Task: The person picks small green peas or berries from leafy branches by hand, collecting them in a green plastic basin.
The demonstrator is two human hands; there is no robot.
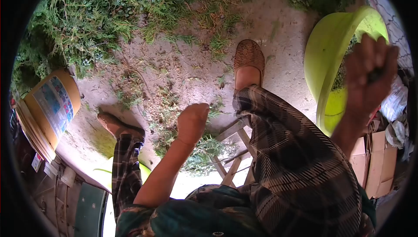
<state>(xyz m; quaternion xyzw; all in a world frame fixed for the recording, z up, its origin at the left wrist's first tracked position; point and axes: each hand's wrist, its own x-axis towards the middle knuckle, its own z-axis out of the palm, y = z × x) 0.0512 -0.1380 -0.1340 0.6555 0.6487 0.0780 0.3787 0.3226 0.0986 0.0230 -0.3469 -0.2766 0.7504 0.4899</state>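
My left hand (193,124) is closed into a fist above the ground between my feet, its fingertips turned away from view. Behind it lie green conifer sprigs (167,102) scattered on the floor. My right hand (370,69) is raised in front of a lime-green plastic tub (320,54), palm side showing and fingers curled in. A small dark patch shows within those fingers; I cannot tell what it is. Inside the tub is a heap of small greenish pieces (340,77), partly covered by the hand.
Cut conifer branches (109,15) are piled along the far side. At the left a yellow bucket (69,87) with a label lies tilted. Cardboard boxes (381,163) and a plastic bag (394,100) stand at the right. A wooden frame (233,171) is between my legs.
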